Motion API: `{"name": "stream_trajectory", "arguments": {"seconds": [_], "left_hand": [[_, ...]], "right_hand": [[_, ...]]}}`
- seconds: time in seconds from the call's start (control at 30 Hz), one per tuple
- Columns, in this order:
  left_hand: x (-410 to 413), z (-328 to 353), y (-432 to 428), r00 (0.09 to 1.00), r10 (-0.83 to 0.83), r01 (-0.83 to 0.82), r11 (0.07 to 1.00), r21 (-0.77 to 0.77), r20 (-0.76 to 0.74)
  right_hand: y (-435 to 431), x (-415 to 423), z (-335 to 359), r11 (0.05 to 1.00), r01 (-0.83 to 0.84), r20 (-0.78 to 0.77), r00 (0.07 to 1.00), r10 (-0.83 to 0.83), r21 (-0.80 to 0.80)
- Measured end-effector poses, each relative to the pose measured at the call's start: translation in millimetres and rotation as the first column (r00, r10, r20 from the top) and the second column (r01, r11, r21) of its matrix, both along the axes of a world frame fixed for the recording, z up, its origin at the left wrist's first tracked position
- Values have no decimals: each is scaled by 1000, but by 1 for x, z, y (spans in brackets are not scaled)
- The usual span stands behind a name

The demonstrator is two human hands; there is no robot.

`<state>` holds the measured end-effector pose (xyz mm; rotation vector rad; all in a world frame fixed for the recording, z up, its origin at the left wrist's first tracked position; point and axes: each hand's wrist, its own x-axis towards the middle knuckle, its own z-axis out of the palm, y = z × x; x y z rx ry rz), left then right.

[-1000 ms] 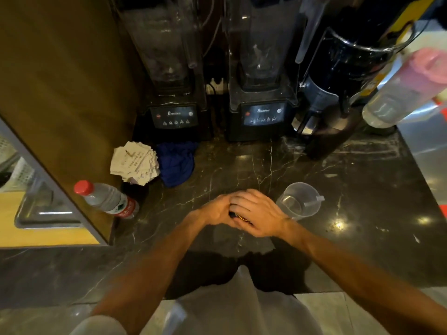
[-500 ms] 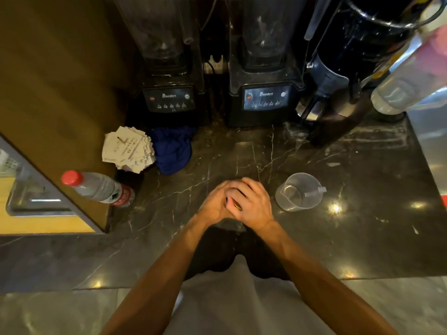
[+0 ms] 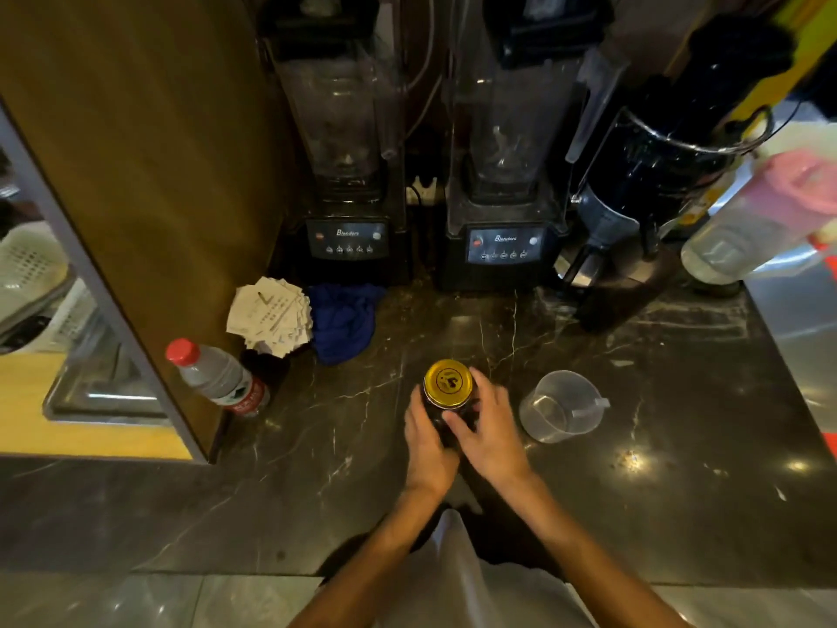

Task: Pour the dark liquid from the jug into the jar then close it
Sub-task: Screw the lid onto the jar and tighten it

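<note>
Dark veined marble counter [image 3: 679,491] spreads under your arms, and the jar [image 3: 446,412] stands on it between your hands. Your left hand [image 3: 425,441] wraps its near-left side; your right hand [image 3: 491,430] grips its right side, fingers curled on the glass. It looks dark, capped with a gold lid [image 3: 448,383] bearing a black emblem you can't read. Just right of the jar sits the clear jug [image 3: 561,407], empty-looking. Beyond the jar, two machines [image 3: 502,210] read "Blenders".
</note>
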<state>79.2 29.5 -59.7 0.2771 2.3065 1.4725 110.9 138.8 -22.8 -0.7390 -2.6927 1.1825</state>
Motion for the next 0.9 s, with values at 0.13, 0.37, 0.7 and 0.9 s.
{"name": "stream_trajectory", "arguments": {"seconds": [0.13,0.37,0.7,0.9], "left_hand": [[24,7,-7,990,-83,61,980,191,112],[-20,13,-35,999,-28,30,999,-40,28],[-93,27,-9,858,-480,483,875,30,180],[-63,21,-3,846,-366,304,928,213,388]], "right_hand": [[-1,-8,-3,958,-61,17,998,69,-280],[23,-16,-13,906,-102,72,987,144,-411],[24,-11,-15,781,244,172,969,-177,-574],[-2,-27,-2,345,378,218,880,-422,-859]]}}
